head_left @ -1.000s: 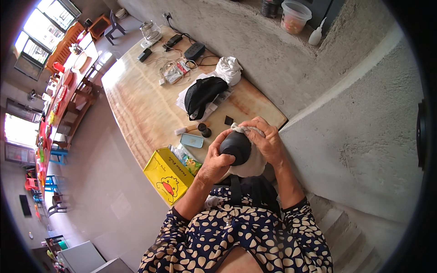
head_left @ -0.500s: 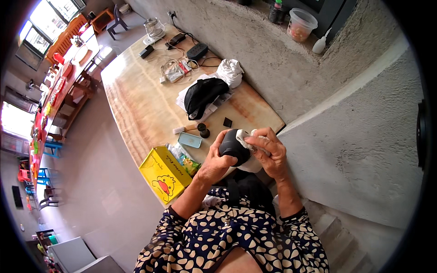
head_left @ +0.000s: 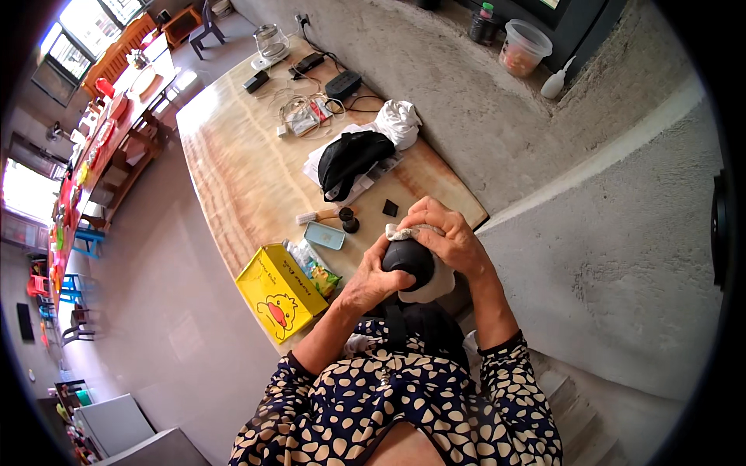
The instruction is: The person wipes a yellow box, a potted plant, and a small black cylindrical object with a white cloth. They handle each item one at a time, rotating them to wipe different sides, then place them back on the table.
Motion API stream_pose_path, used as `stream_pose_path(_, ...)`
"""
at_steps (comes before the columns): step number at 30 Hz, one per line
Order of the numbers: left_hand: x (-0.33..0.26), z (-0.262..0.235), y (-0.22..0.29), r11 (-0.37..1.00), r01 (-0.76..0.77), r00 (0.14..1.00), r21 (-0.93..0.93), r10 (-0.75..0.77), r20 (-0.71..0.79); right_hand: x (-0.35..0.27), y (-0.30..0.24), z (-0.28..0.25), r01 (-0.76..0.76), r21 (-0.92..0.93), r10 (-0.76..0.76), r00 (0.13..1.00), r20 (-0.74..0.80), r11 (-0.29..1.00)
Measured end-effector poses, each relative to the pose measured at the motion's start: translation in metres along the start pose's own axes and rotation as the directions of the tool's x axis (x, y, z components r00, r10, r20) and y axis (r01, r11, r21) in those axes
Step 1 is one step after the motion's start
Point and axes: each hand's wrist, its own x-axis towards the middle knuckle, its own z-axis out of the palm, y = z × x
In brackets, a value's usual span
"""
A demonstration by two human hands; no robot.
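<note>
Close to my body, at the table's near edge, my left hand [head_left: 375,278] grips a dark, rounded, cup-like object [head_left: 407,262] whose exact kind I cannot make out. My right hand [head_left: 448,239] is closed on a white cloth [head_left: 426,287], pressing a fold of it to the object's far rim. The rest of the cloth hangs along the object's right side. Just beyond my left hand, a small black cylindrical piece [head_left: 349,220] stands on the table beside a light blue shallow tray [head_left: 324,236] and a wooden-handled brush [head_left: 308,218].
A yellow box with a duck picture [head_left: 280,293] sits at the table's near left corner. Farther back lie a black pouch [head_left: 353,161], a bundled white cloth [head_left: 398,124], tangled cables [head_left: 305,109] and a glass kettle [head_left: 270,41]. A rough grey wall [head_left: 590,225] borders the right side.
My right hand has moved the cloth from the object's right side toward its far left rim. The dark object has turned in my left hand, its rounded end now facing nearer me.
</note>
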Motion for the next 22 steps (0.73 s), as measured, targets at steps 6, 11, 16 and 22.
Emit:
stream_pose_path(6,0.008,-0.001,-0.009,0.927,-0.033,0.995,-0.373,-0.003,-0.097,-0.031,-0.01,0.01,0.047,-0.047,-0.057,0.972,-0.228,0.998)
stream_pose_path(11,0.013,0.005,-0.01,0.898,-0.016,0.997,-0.44,-0.016,-0.069,-0.056,-0.004,0.014,0.09,-0.04,-0.098,0.952,-0.289,0.995)
stream_pose_path(16,0.013,0.011,-0.006,0.958,0.013,0.999,-0.285,-0.027,-0.043,-0.056,-0.007,0.01,0.089,-0.078,-0.109,0.947,-0.303,0.993)
stream_pose_path(22,0.006,0.011,0.0,0.99,0.048,0.998,0.13,-0.051,0.026,-0.031,-0.021,-0.01,0.095,-0.109,-0.092,0.995,0.034,0.989)
